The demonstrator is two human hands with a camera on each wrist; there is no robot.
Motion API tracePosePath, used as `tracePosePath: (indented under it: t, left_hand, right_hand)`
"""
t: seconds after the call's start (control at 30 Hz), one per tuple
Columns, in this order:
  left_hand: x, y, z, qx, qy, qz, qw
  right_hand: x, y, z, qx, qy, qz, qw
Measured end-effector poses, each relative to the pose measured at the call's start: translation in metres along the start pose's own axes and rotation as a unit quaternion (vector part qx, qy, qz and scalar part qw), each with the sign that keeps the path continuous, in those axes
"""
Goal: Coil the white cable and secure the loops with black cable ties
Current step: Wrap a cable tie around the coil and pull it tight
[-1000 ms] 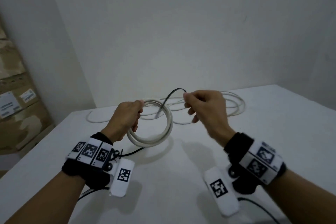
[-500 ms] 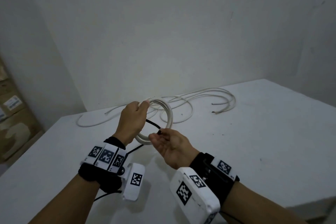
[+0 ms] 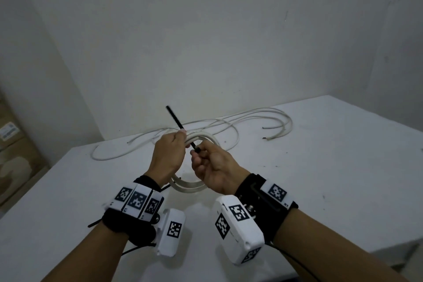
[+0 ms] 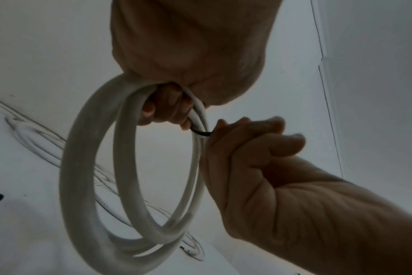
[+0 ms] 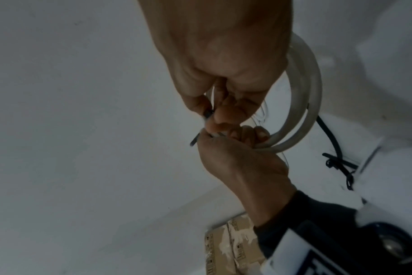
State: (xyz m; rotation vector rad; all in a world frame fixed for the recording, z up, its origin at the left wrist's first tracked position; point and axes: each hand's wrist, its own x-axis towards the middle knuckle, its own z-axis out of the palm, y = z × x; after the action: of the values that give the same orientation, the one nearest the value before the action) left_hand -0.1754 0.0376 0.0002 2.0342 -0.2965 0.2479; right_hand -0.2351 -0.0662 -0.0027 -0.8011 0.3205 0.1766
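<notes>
My left hand [image 3: 180, 138] grips the top of the white cable coil [image 3: 188, 188], which hangs upright above the table; its fingers [image 4: 167, 106] curl round the loops [image 4: 89, 167]. A black cable tie [image 3: 177, 122] slants across the coil's top, its tail pointing up and left past my left thumb. My right hand [image 3: 197, 153], palm up and close beside the left, pinches the tie's lower end [image 5: 208, 113] between thumb and fingertips. In the left wrist view a short piece of the tie [image 4: 201, 133] shows against the coil next to the right hand [image 4: 247, 148].
The rest of the white cable [image 3: 251, 117] lies in loose curves at the back of the white table [image 3: 320, 178], with cut ends [image 3: 265, 138] toward the right. Cardboard boxes [image 3: 13, 144] stand off the table's left side. A wall is close behind.
My right hand came down from above the coil, turned palm up and carried the tie to the coil's top. The tie's tail now points up and left. Both hands are closer together.
</notes>
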Motion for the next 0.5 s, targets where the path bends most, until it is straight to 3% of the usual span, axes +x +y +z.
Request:
tracePosePath:
  t: [0.3, 0.4, 0.5]
  left_hand:
    - [-0.003, -0.01, 0.002, -0.025, -0.028, 0.026, 0.999]
    - [-0.002, -0.01, 0.002, -0.031, -0.045, 0.035, 0.998]
    - [-0.005, -0.012, 0.003, -0.033, -0.06, 0.028, 0.997]
  right_hand:
    - [-0.001, 0.003, -0.01, -0.136, -0.031, 0.005, 0.99]
    - [-0.005, 0.007, -0.013, -0.197, -0.021, -0.043, 0.979]
    - [-0.007, 0.014, -0.016, -0.241, 0.022, -0.148, 0.959]
